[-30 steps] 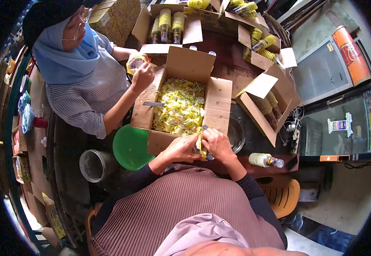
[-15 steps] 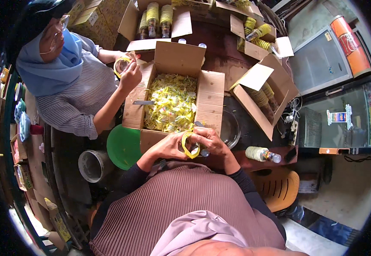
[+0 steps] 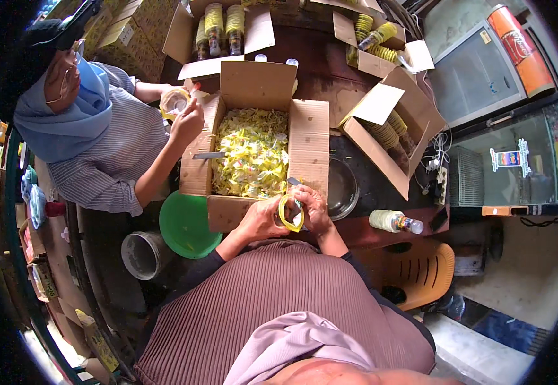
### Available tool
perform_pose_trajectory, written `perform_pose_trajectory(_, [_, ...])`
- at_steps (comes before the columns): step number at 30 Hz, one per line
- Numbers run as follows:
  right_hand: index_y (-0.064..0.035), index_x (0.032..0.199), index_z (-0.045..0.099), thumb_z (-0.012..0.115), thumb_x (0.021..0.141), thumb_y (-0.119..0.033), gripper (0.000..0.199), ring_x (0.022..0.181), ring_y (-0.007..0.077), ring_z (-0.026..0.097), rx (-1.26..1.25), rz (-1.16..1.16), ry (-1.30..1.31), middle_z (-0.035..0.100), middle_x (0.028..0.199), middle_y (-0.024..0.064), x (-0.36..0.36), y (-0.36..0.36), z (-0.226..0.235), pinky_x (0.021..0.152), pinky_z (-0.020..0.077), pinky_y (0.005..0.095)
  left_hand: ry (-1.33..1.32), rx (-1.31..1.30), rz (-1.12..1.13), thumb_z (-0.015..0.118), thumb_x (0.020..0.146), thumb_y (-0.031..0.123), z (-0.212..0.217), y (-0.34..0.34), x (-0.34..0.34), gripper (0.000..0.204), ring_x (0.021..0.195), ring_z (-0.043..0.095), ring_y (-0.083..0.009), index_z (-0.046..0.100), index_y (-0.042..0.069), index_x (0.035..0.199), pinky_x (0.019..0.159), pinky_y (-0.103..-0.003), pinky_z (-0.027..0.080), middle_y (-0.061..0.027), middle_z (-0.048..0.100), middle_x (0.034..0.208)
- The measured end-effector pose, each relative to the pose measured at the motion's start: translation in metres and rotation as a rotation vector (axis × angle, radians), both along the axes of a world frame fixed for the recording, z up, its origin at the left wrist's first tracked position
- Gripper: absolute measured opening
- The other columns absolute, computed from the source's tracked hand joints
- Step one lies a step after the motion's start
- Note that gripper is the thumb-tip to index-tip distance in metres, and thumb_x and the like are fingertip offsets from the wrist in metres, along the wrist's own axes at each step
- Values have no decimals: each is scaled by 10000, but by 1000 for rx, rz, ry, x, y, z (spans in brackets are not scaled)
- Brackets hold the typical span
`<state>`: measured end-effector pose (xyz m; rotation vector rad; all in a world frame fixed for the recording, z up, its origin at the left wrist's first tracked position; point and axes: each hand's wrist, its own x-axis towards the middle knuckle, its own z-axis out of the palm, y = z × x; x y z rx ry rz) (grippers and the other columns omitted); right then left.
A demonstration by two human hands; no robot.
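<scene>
My left hand (image 3: 263,218) is wrapped round a plastic cup with a yellow rim (image 3: 290,218), held in front of my waist. On the cup's other side is my right hand (image 3: 314,204), fingers bent at the rim. A grey blade-like strip (image 3: 294,181) sticks up from that hand, its lower end hidden by the fingers. Just beyond both hands stands an open cardboard box (image 3: 308,144) full of yellow and whitish scraps (image 3: 253,151). Another flat grey blade (image 3: 208,155) lies across its left edge.
A co-worker (image 3: 112,128) at the left holds a similar cup (image 3: 175,102). Near me stand a green basin (image 3: 189,224), a grey bucket (image 3: 143,255) and a clear bowl (image 3: 343,189). Stacked cups (image 3: 394,221) lie at the table's right edge. Boxes of cups (image 3: 407,122) stand farther back.
The view has shifted slightly. The cup in my hands has turned, its opening showing more, and my right fingers have moved up along its rim. The co-worker's cup has tilted.
</scene>
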<state>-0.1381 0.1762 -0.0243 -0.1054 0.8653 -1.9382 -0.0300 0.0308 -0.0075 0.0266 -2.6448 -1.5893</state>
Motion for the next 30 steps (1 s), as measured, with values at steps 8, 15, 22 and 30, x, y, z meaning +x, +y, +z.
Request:
perform_pose_trajectory(8, [-35,885,588,477,915,-130,148,791,44,537,131,-102,241,605,858,-20,2,-5,12,731,433,200,121,-267,94,820,574,283,8,6,1,640,881,624,-331,537,21,1086,749,-400,515,-165,618,979])
perform_pose_trajectory(15, [-48,837,579,481,926,-139,161,647,30,430,351,-160,610,515,729,-62,-5,0,-1,585,368,207,334,-522,145,797,581,395,13,6,1,672,889,610,-261,549,35,1091,728,-348,512,-117,593,969])
perform_pose_trajectory(22, [-27,811,561,472,933,-139,188,648,37,420,389,-286,619,475,695,-56,-1,-1,3,579,366,230,385,-549,192,775,594,366,16,9,2,613,815,598,-239,559,50,1073,689,-337,503,-82,575,885])
perform_pose_trajectory(30, [-21,756,502,456,933,-161,231,641,85,421,637,-392,822,455,650,7,-8,1,-5,579,365,272,377,-573,206,773,599,309,18,10,3,540,785,594,-229,561,59,1028,666,-330,500,-73,568,855])
